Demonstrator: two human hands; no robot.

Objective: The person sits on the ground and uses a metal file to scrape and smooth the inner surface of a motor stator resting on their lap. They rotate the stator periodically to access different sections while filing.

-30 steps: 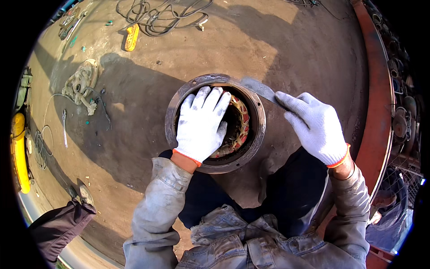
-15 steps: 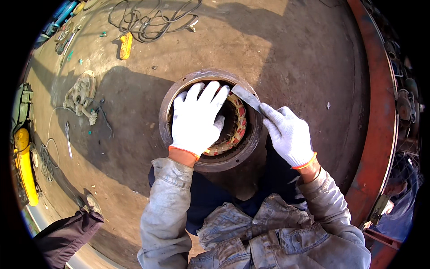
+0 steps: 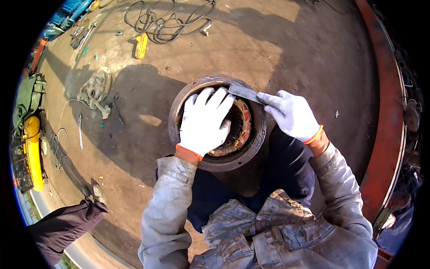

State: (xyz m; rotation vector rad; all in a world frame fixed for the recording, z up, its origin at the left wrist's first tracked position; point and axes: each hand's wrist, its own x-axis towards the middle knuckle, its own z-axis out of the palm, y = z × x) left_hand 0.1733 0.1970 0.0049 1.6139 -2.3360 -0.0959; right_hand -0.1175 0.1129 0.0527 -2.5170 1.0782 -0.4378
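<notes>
A round iron motor stator (image 3: 259, 136) rests in front of my knees, with a ring of laced red and cream windings (image 3: 245, 121) inside it. My left hand (image 3: 204, 122), in a white knitted glove, lies over its left side with the fingers spread toward the far inner edge. The thumb points at the dark centre. My gloved right hand (image 3: 291, 114) grips one end of a flat grey metal bar (image 3: 244, 92), index finger stretched along it. This bar slants across the far right rim, its tip close to my left fingertips. The glove hides its held end.
Ahead on the ground lie coiled black cable (image 3: 165, 27) and a yellow pendant control (image 3: 141, 46). To the left are a hook block with rope (image 3: 95, 89) and a wrench (image 3: 80, 131). Another person's leg (image 3: 71, 224) shows lower left. A red steel beam (image 3: 389, 112) runs along the right.
My view has shifted, so the scene sits further right. The bar has turned flatter and its tip lies nearer the far rim. My left hand keeps its place on the stator.
</notes>
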